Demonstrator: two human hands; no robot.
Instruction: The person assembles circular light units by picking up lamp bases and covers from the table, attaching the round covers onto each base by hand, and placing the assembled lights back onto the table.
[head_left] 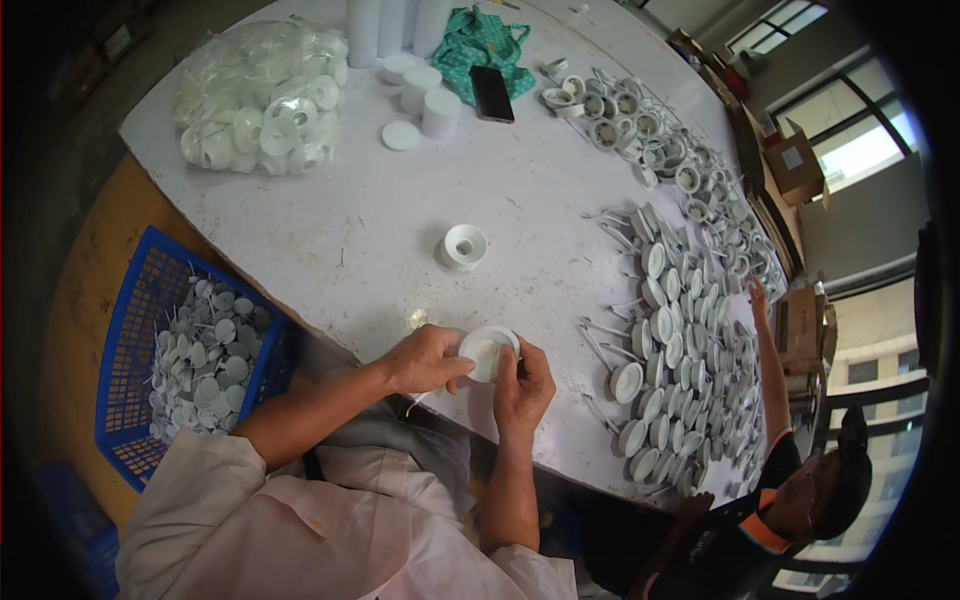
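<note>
At the table's near edge, my left hand (428,361) and my right hand (523,388) hold a white round cup-shaped housing (487,350) between them. Its hollow side faces up, and a pale disc shows inside. My left fingers grip its left rim. The right thumb reaches over its near right rim, with the other fingers wrapped round the outside. A thin wire end (416,404) shows below my left hand. Just beyond my hands, a white ring-shaped part (464,247) with a hole in its middle stands on the white table (330,240).
Rows of white housings with wires (665,330) cover the table's right side; more lie behind (640,120). At the back are a clear bag of white parts (265,115), white discs (441,113), a phone (491,94) and green cloth (478,45). A blue basket (118,370) of discs stands left. A co-worker's arm (770,375) reaches in at right.
</note>
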